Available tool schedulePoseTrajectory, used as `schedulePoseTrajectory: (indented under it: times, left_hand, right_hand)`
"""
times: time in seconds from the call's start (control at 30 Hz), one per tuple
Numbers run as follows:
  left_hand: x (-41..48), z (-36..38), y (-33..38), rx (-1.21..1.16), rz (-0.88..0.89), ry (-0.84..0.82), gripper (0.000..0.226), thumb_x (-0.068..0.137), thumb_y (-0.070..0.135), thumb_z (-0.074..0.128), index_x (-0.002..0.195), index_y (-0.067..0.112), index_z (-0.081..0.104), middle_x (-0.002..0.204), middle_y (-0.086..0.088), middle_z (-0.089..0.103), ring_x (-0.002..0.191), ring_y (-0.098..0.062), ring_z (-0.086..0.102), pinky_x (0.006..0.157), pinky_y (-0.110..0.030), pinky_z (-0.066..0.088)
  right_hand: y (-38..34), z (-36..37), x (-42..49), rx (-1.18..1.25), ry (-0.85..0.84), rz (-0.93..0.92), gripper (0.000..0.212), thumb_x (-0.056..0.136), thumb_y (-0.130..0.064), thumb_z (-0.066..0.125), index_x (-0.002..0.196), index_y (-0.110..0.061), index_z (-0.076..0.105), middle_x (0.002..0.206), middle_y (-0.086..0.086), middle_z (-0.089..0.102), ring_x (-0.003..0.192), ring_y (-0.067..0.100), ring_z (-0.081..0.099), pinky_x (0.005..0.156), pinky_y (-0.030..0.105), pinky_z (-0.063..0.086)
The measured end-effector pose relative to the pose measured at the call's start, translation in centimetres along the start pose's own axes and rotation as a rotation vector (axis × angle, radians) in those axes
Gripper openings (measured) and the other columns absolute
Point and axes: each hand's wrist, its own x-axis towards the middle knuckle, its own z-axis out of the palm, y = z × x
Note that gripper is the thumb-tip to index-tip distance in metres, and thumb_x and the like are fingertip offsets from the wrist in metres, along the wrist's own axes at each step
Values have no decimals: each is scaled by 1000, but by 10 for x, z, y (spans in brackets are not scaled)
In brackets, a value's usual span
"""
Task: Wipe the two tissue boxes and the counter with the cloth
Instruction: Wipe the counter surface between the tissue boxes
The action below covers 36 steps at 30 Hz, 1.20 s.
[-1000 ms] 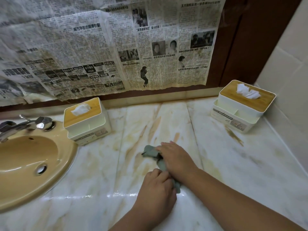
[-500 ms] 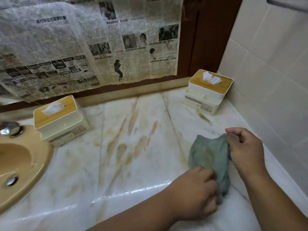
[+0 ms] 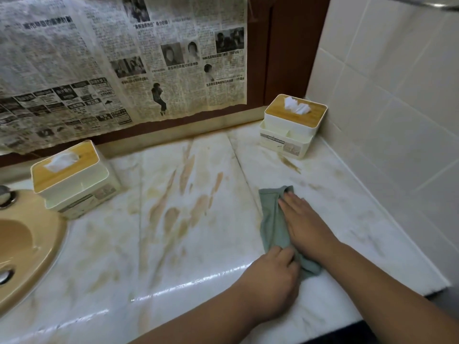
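A grey-green cloth (image 3: 273, 219) lies spread on the marble counter (image 3: 173, 244), right of the middle. My right hand (image 3: 305, 222) presses flat on it with straight fingers. My left hand (image 3: 273, 274) pinches the cloth's near edge with curled fingers. One white tissue box with a wooden lid (image 3: 72, 177) stands at the left beside the sink. A second tissue box (image 3: 293, 125) of the same kind sits in the back right corner. Brown streaks mark the counter's middle.
A tan sink (image 3: 27, 244) fills the left edge, with part of a chrome tap (image 3: 5, 194) behind it. Newspaper (image 3: 119, 63) covers the back wall. A tiled wall (image 3: 397, 108) borders the counter on the right, and the counter's front edge runs close to my arms.
The cloth went from bunched mid-counter to the right and now lies flat. My right hand, which held its corner raised, now presses down on it. The view has shifted right.
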Motion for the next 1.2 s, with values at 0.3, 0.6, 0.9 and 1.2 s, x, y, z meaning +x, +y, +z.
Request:
schedulePoseTrajectory:
  times: [0.3,0.6,0.9,1.2]
  left_hand:
    - [-38,-17,-28,-3,-316,-18,24,96,28,46,98,10,61,96,-8,52,84,-27,48,76,-41,48]
    - [-84,-48,-52,-94,-835,52,32,86,52,58,76,23,49,84,4,49,85,-16,45,70,-25,35]
    - [-114,-66,-71,-454,-1008,386,16,76,17,59,83,28,51,78,11,60,71,-10,58,66,-32,50]
    - [-152,-74,-83,-758,-1215,543,24,77,10,67,77,33,75,83,12,71,77,-3,67,77,-26,56]
  right_hand:
    - [-67,10,54,31,-53,-211,79,88,-34,1,155,-6,30,165,13,21,154,26,15,122,32,-4]
    - [-165,34,73,158,-157,-368,54,104,-16,35,157,-13,28,167,6,16,155,18,9,121,26,-9]
    - [-204,17,66,61,11,-112,39,93,-48,54,120,-21,60,122,1,55,103,24,49,89,36,46]
    - [-218,-16,100,241,-36,96,9,88,-13,60,93,-9,66,95,7,64,90,25,63,73,32,52]
